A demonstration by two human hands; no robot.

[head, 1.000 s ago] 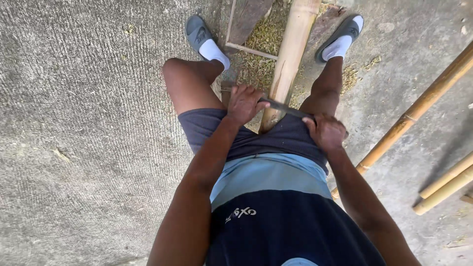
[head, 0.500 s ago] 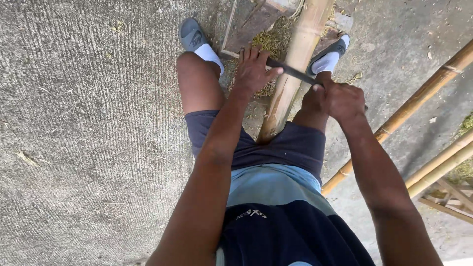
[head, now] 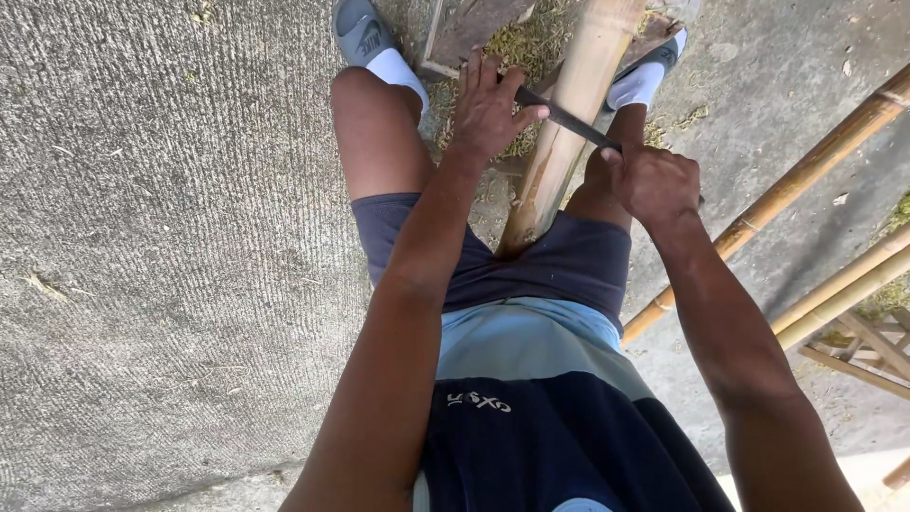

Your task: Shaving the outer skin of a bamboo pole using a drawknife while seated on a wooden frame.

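Observation:
A thick pale bamboo pole (head: pixel 569 123) runs between my legs, its near end at my shorts. A dark flat blade (head: pixel 567 119) lies across the pole. My left hand (head: pixel 488 106) grips the blade's left end, fingers partly spread over it. My right hand (head: pixel 654 180) is closed around the blade's right end, just right of the pole. My feet in grey sandals and white socks stand either side of the pole.
Several thinner bamboo poles (head: pixel 806 175) lie diagonally on the concrete at the right. A wooden block (head: pixel 469 33) and a heap of bamboo shavings (head: pixel 531 47) sit at the top, under the pole. Rough concrete (head: pixel 171 237) spreads to the left.
Both hands and the blade have moved away from my body, up along the pole toward my feet. My arms are more stretched out.

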